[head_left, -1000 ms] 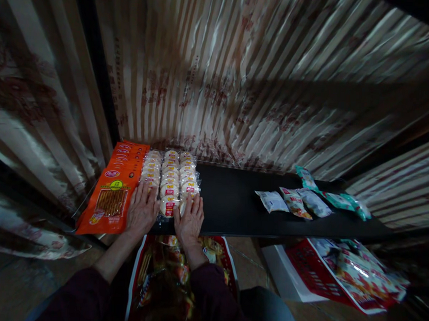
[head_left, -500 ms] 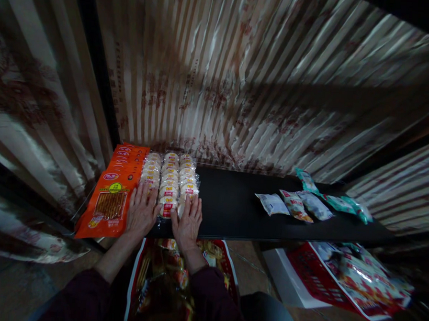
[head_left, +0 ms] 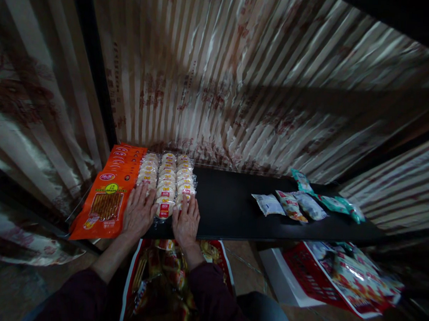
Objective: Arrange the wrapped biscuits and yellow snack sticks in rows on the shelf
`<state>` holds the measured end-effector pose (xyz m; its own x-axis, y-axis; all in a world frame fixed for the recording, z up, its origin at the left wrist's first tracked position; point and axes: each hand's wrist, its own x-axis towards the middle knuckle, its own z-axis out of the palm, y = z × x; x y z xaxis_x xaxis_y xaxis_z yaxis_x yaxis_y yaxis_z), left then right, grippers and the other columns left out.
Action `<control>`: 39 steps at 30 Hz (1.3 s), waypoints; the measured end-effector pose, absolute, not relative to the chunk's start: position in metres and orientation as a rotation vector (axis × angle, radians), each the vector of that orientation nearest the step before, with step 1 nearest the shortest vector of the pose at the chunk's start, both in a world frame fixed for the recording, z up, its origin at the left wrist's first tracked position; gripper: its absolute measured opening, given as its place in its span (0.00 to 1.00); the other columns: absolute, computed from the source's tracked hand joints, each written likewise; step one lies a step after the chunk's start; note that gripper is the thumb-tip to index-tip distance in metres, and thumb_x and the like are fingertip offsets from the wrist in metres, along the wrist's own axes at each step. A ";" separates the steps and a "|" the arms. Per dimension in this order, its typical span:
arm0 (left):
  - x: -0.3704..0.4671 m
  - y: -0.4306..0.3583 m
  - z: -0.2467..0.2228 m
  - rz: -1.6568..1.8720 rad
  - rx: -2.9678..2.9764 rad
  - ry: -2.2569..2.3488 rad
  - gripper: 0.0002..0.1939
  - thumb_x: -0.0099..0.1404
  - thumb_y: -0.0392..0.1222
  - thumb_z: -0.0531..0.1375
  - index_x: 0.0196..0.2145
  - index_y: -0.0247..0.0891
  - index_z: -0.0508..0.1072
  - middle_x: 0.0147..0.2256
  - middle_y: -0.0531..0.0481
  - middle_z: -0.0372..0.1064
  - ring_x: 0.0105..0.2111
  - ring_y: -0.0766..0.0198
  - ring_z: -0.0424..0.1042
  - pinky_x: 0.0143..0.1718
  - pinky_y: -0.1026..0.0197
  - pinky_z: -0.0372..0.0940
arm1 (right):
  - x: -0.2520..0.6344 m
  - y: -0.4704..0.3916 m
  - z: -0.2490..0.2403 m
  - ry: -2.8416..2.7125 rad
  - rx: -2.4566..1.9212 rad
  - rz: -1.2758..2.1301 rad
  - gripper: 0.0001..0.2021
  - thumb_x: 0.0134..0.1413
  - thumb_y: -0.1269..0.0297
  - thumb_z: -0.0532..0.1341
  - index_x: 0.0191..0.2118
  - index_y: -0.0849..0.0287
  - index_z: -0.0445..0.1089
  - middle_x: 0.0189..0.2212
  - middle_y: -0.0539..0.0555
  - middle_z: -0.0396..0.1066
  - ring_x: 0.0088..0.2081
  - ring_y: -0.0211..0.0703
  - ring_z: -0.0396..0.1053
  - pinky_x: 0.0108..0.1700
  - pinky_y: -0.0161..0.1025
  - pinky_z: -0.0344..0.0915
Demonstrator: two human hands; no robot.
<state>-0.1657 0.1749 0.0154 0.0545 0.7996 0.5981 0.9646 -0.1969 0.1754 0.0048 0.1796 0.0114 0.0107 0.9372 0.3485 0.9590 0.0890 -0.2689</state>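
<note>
Three rows of round, pale cakes in clear wrappers (head_left: 166,182) lie overlapped on a black shelf (head_left: 226,204). My left hand (head_left: 139,213) rests with its fingers stretched over the near end of the left row, beside the orange snack packets (head_left: 107,193). Over the near end of the right row lies my right hand (head_left: 186,222), its fingers extended. The middle row shows between the two hands. Both palms hide the nearest cakes of the outer rows.
Small snack bags (head_left: 291,205) lie at the shelf's right part. Below the shelf stand a red basket of packets (head_left: 227,257) and, at right, another red basket (head_left: 311,275) beside a white box (head_left: 283,279). Striped curtain (head_left: 204,83) hangs behind.
The view has shifted slightly, so most things sit a little further left. Both hands stay on the outer rows, and the rows look much the same.
</note>
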 end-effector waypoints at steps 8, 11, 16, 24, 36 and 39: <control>-0.160 0.173 0.021 -0.981 -2.064 -1.794 0.26 0.66 0.44 0.52 0.61 0.39 0.62 0.65 0.40 0.47 0.67 0.49 0.42 0.63 0.38 0.45 | 0.006 0.175 0.006 -1.911 -1.813 -0.086 0.27 0.64 0.56 0.47 0.65 0.60 0.52 0.67 0.64 0.46 0.67 0.57 0.41 0.59 0.57 0.54; -0.161 0.174 0.020 -0.965 -2.077 -1.817 0.26 0.66 0.45 0.52 0.60 0.38 0.62 0.65 0.39 0.48 0.66 0.49 0.43 0.63 0.38 0.45 | 0.003 0.175 0.006 -1.961 -1.806 -0.055 0.27 0.64 0.55 0.47 0.66 0.60 0.51 0.67 0.65 0.46 0.66 0.57 0.43 0.58 0.56 0.55; -0.161 0.172 0.022 -0.947 -2.079 -1.842 0.26 0.66 0.46 0.51 0.60 0.35 0.63 0.65 0.36 0.47 0.67 0.49 0.42 0.64 0.38 0.44 | 0.006 0.173 0.008 -1.928 -1.790 -0.073 0.28 0.64 0.56 0.47 0.66 0.61 0.49 0.67 0.65 0.43 0.67 0.56 0.40 0.60 0.55 0.53; -0.159 0.166 0.027 -0.954 -2.099 -1.821 0.26 0.66 0.45 0.51 0.60 0.36 0.62 0.66 0.39 0.45 0.67 0.49 0.39 0.64 0.38 0.42 | 0.009 0.170 0.009 -1.928 -1.826 0.002 0.26 0.65 0.57 0.45 0.66 0.59 0.51 0.66 0.64 0.46 0.65 0.55 0.47 0.59 0.53 0.54; -0.148 0.164 0.022 -0.766 -2.304 -1.714 0.26 0.65 0.49 0.54 0.58 0.36 0.66 0.65 0.38 0.48 0.67 0.48 0.39 0.64 0.42 0.45 | 0.009 0.174 0.007 -1.867 -1.809 0.053 0.29 0.63 0.55 0.46 0.66 0.61 0.49 0.67 0.67 0.44 0.65 0.57 0.46 0.59 0.55 0.54; -0.152 0.165 0.023 -0.766 -2.343 -1.694 0.25 0.64 0.49 0.54 0.56 0.35 0.67 0.65 0.39 0.49 0.67 0.48 0.40 0.65 0.43 0.45 | 0.009 0.177 0.007 -1.832 -1.807 0.088 0.29 0.63 0.55 0.46 0.66 0.61 0.48 0.66 0.68 0.45 0.64 0.56 0.50 0.57 0.54 0.56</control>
